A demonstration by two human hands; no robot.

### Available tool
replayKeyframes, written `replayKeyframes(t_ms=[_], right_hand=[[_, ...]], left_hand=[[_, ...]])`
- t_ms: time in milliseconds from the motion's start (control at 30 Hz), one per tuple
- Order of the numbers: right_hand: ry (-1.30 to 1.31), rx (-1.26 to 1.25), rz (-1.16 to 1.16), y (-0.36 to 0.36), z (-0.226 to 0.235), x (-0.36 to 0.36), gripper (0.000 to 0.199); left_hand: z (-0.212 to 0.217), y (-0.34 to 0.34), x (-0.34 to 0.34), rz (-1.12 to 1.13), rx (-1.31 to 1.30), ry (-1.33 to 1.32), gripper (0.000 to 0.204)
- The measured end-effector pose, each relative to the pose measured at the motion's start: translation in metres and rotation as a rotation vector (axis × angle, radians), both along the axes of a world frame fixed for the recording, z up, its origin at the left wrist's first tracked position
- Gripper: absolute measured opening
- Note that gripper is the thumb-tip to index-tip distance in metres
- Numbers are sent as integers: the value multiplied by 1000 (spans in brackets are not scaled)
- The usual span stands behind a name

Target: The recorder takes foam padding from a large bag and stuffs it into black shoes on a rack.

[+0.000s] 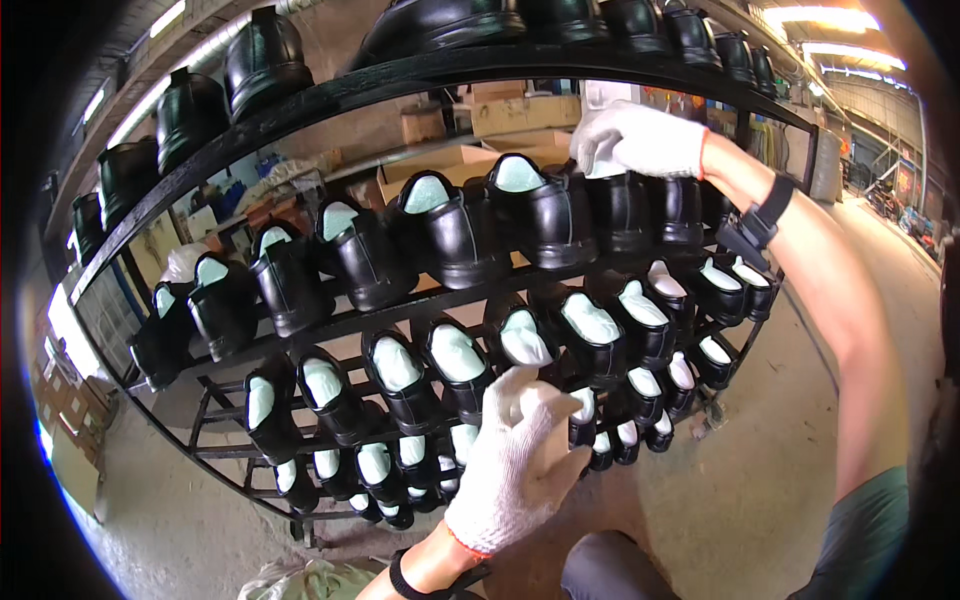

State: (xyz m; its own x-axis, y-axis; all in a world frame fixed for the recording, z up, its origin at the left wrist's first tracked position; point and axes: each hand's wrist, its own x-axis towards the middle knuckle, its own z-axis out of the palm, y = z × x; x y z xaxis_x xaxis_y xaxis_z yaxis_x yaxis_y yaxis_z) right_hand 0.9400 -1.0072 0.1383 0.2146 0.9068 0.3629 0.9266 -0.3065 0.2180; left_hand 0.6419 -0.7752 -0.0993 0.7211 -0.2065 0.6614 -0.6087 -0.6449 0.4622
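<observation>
My left hand (pixel 515 460), in a white knit glove, is raised in front of the lower shoe rows. Its fingers are curled, and whatever they may hold is hidden. Just beyond its fingertips sits a black leather shoe (pixel 507 312) with a pale lining or filling in its opening. Reaching in from the right, my gloved right hand (pixel 645 138) is over the opening of another black shoe (pixel 620 218) on the row below the top bar. Its fingers bend down there, closed, at something white that I cannot make out. Neighbouring that shoe is a black shoe (pixel 548 220) showing a pale inside.
A black metal rack (pixel 400 78) carries several rows of black shoes, heels toward me. More shoes (pixel 265 65) stand on its top level. Behind it are cardboard boxes (pixel 530 115) and a workbench. Stacked cartons (pixel 70 410) are at far left; concrete floor (pixel 790 420) lies to the right.
</observation>
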Motion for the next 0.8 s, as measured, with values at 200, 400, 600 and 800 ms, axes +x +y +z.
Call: replayKeyframes(t_ms=[200,400,600,800], right_hand=[[113,501,-135,17,-16,-6,23],[482,480,-434,36,-2,-36,21],[125,316,-588,53,-36,-43,32],[519,520,-649,47,-64,-33,34]], left_hand=[[52,35,-40,17,-51,366,53],[143,18,-81,84,-129,623,50],[253,-37,-119,232,-286,859,50],[348,-74,-130,338,-198,950,48]])
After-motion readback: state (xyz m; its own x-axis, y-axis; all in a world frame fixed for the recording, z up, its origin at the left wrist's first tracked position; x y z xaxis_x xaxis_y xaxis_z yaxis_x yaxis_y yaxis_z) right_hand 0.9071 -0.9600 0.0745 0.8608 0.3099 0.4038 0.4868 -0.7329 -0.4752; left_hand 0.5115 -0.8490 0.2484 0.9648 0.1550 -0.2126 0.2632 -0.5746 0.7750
